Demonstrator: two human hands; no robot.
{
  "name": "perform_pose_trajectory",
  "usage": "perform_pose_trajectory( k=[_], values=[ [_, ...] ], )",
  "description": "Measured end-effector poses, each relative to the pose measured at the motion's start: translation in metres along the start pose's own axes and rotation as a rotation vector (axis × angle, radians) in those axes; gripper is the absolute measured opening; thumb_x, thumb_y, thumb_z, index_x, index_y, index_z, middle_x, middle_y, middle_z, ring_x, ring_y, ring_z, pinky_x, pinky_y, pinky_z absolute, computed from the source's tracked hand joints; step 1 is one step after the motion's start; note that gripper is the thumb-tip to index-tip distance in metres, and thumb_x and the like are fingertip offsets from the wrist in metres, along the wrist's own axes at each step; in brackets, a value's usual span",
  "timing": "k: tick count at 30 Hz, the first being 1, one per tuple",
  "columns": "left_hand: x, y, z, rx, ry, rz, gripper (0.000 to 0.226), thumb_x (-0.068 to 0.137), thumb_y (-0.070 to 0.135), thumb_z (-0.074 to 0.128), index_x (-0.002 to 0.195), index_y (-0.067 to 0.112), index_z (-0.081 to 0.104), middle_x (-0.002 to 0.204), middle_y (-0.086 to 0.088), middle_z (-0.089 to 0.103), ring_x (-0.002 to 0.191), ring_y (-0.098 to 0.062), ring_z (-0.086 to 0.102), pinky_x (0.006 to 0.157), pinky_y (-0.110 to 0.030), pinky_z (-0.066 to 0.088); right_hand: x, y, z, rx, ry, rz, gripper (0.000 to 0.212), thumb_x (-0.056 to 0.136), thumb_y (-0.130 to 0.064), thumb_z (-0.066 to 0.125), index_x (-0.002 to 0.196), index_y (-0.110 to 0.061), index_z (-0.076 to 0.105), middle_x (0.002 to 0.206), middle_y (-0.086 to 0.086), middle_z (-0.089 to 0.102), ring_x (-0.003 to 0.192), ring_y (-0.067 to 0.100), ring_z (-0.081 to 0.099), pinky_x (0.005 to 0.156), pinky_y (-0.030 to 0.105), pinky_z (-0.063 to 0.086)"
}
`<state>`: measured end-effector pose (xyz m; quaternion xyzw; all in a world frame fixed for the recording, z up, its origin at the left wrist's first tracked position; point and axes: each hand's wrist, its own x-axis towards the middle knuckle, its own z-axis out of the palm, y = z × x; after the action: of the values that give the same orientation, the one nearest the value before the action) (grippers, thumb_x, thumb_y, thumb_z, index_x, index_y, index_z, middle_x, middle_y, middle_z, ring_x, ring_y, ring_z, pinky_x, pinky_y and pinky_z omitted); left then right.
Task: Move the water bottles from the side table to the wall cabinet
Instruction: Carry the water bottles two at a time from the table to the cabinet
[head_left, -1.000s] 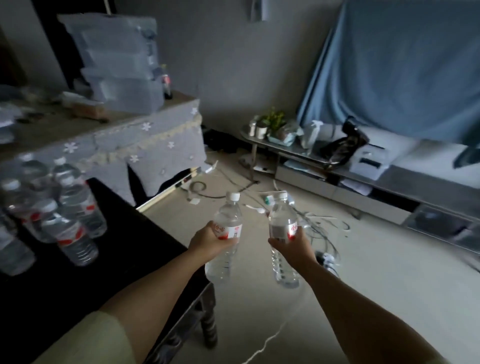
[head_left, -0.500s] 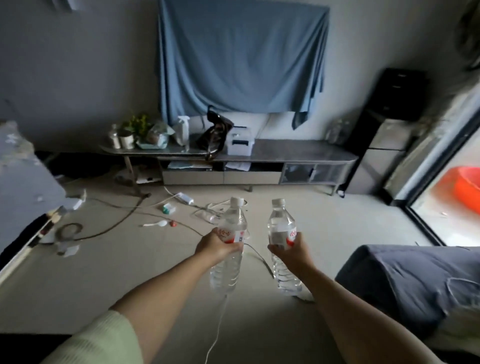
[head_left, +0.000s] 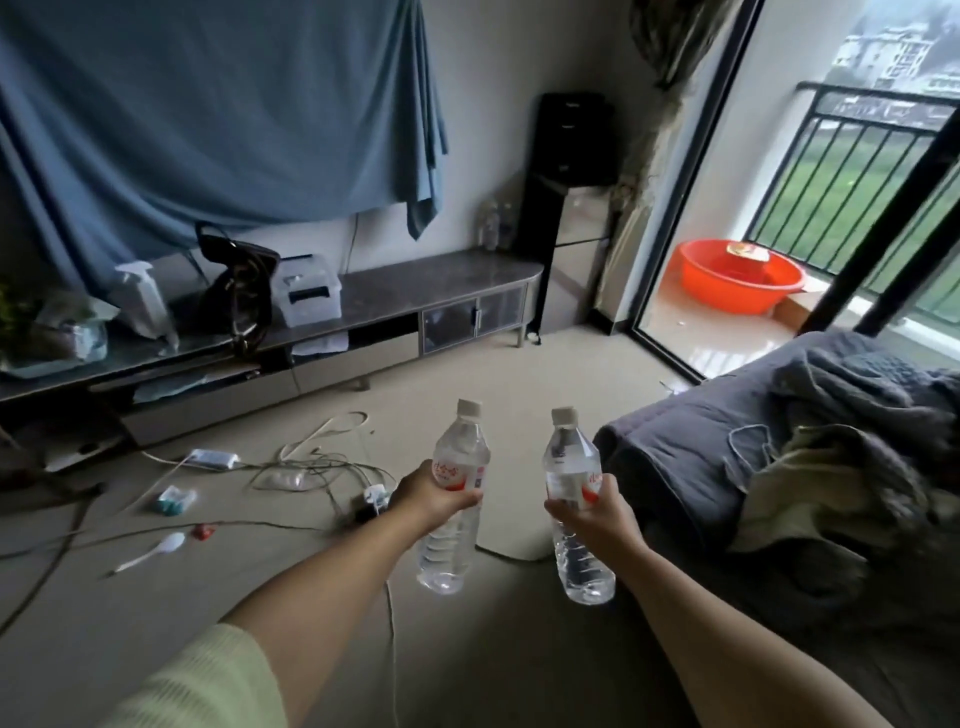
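Orange basin (head_left: 737, 283) outside (balcony), cables (head_left: 311, 467) on floor.

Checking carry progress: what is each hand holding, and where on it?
The left hand grips a clear plastic water bottle around its red-and-white label; the right hand grips another clear bottle at its label.

a pale floor (head_left: 545, 358) is strewn with tangled cables (head_left: 311, 467), a white spoon (head_left: 156, 548) and a power strip (head_left: 213, 459).

Swung the view way right since a second ago: side table's gone, now I've got the balcony door (head_left: 727, 218), red basin (head_left: 737, 283) and couch (head_left: 727, 457).
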<state>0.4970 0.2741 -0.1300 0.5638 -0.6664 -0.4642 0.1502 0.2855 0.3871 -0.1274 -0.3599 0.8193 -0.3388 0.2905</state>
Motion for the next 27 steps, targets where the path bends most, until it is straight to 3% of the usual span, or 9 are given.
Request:
perform_pose_trajectory(
  k=[7, 11, 25, 27],
  values=[
    [0.036, 0.019, 0.010, 0.053, -0.069, 0.042, 0.063, 0.049, 0.060, 0.072, 0.103, 0.028, 0.067, 0.100, 0.006, 0.072, 0.095, -0.017, 0.066, 0.090, -0.036, 0.052, 0.022, -0.004, -0.005, 0.018, 0.040, 0.047, 0.062, 0.071, -0.041, 0.081, 0.113, -0.020, 0.041, 0.103, 0.003, 0.060, 0.088, 0.019, 0.062, 0.075, 0.037, 0.054],
    [0.069, 0.031, 0.014, 0.094, -0.072, 0.047, 0.052, 0.059, 0.054, 0.077, 0.103, 0.029, 0.067, 0.101, 0.006, 0.072, 0.096, -0.017, 0.065, 0.087, -0.031, 0.051, 0.055, -0.006, -0.009, 0.037, 0.048, 0.038, 0.063, 0.069, -0.042, 0.082, 0.113, -0.019, 0.042, 0.102, 0.003, 0.061, 0.089, 0.020, 0.063, 0.078, 0.041, 0.055],
    [0.240, 0.116, 0.042, 0.073, 0.009, -0.051, 0.043, 0.067, 0.046, 0.081, 0.102, 0.027, 0.065, 0.103, 0.002, 0.071, 0.096, -0.020, 0.065, 0.081, -0.027, 0.048, 0.256, -0.033, -0.052, -0.001, -0.050, -0.002, 0.058, 0.071, -0.042, 0.080, 0.108, -0.022, 0.040, 0.099, 0.001, 0.061, 0.090, 0.022, 0.063, 0.076, 0.036, 0.051],
    [0.261, 0.124, 0.051, 0.043, 0.018, -0.070, 0.046, 0.066, 0.046, 0.082, 0.104, 0.025, 0.066, 0.103, 0.002, 0.071, 0.096, -0.019, 0.065, 0.084, -0.029, 0.050, 0.287, -0.033, -0.057, 0.007, -0.059, -0.018, 0.060, 0.067, -0.045, 0.081, 0.107, -0.019, 0.045, 0.096, 0.000, 0.064, 0.087, 0.021, 0.064, 0.078, 0.041, 0.054]
  ],
)
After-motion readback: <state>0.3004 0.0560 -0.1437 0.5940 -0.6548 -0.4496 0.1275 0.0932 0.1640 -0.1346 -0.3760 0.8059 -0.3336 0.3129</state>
